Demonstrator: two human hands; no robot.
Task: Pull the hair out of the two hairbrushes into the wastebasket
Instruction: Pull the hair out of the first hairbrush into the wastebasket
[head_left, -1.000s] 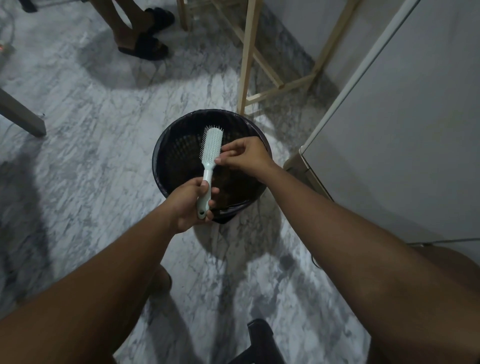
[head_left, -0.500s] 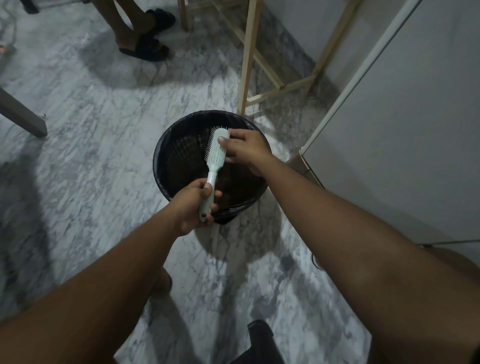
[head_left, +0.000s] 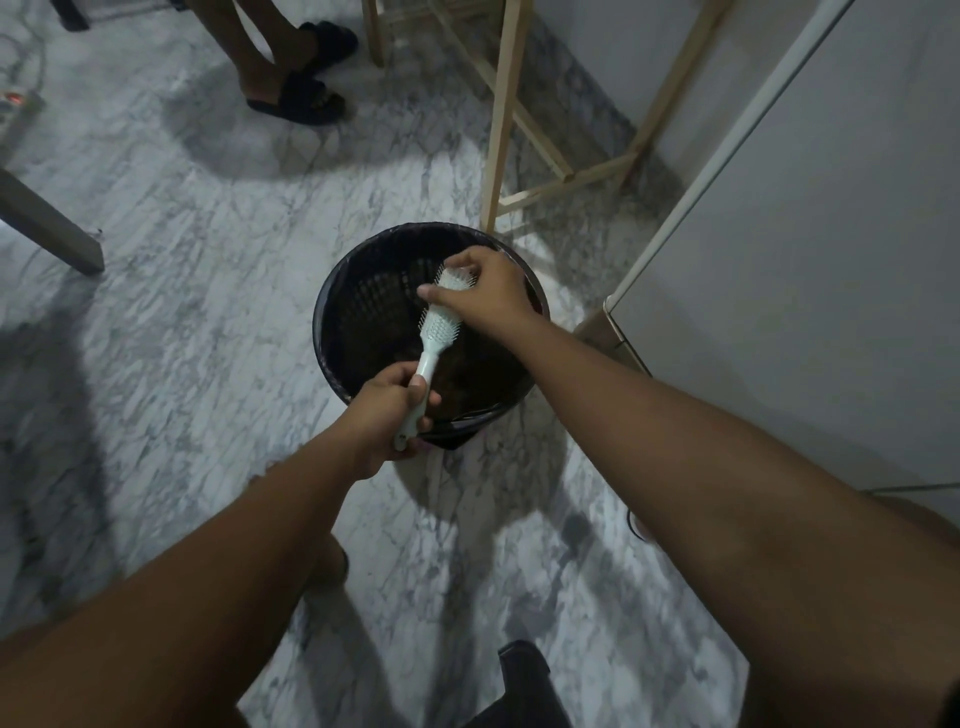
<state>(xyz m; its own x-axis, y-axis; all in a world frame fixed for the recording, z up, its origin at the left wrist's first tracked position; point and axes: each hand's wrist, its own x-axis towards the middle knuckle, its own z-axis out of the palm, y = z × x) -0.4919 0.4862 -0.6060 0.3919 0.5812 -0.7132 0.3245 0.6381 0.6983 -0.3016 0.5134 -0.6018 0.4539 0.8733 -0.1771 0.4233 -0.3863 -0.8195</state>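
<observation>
A pale green hairbrush (head_left: 439, 326) is held over the black wastebasket (head_left: 332, 322), bristles up and tilted away from me. My left hand (head_left: 387, 415) is closed around its handle near the basket's front rim. My right hand (head_left: 483, 288) lies across the upper part of the brush head, thumb and fingers pinched on the bristles. Any hair between the fingers is too fine to make out. Only one hairbrush is in view. The basket has a dark bag liner and dark contents at the bottom.
A pale wooden frame (head_left: 501, 119) stands just behind the basket. A white cabinet or appliance (head_left: 779, 249) rises at the right. Another person's feet in black sandals (head_left: 298, 98) stand at the back. A grey furniture leg (head_left: 47, 228) is at left. The floor is marble.
My right hand has slid from the side of the brush head up over its top end. The brush has tilted slightly right; my left hand keeps its hold.
</observation>
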